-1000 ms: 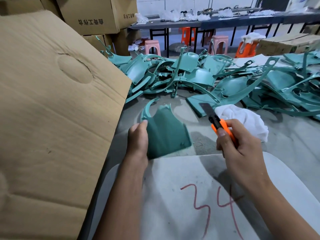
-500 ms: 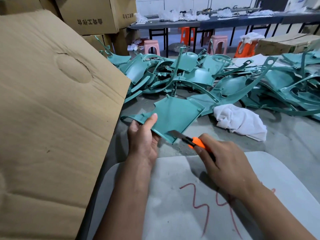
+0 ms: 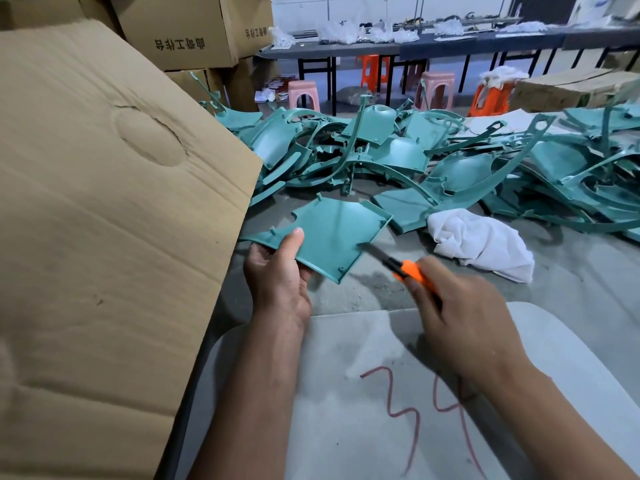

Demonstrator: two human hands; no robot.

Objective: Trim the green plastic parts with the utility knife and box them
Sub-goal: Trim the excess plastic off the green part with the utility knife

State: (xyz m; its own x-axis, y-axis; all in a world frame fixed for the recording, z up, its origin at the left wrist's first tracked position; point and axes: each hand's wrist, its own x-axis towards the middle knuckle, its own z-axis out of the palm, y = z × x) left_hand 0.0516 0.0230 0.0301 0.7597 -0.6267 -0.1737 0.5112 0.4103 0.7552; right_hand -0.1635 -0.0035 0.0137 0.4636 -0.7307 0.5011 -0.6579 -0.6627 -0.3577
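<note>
A small factory workshop is showing itself here: green plastic parts (image 3: 398,157) are lying heaped across the far edge of a grey concrete bench (image 3: 571,282), printed cartons (image 3: 180,32) are standing stacked at its far-left corner, and plastic stools (image 3: 436,88) are sitting under long dark worktables (image 3: 450,46) behind.

A flat teal-green plastic panel (image 3: 332,237), with small pegs along its edges, is held tilted above the worktop (image 3: 571,299). An orange-handled knife (image 3: 398,265) touches its dark blade to the panel's right edge. Behind lies a tangled pile of green parts (image 3: 433,157), and a cardboard box (image 3: 104,220) stands at left.
</note>
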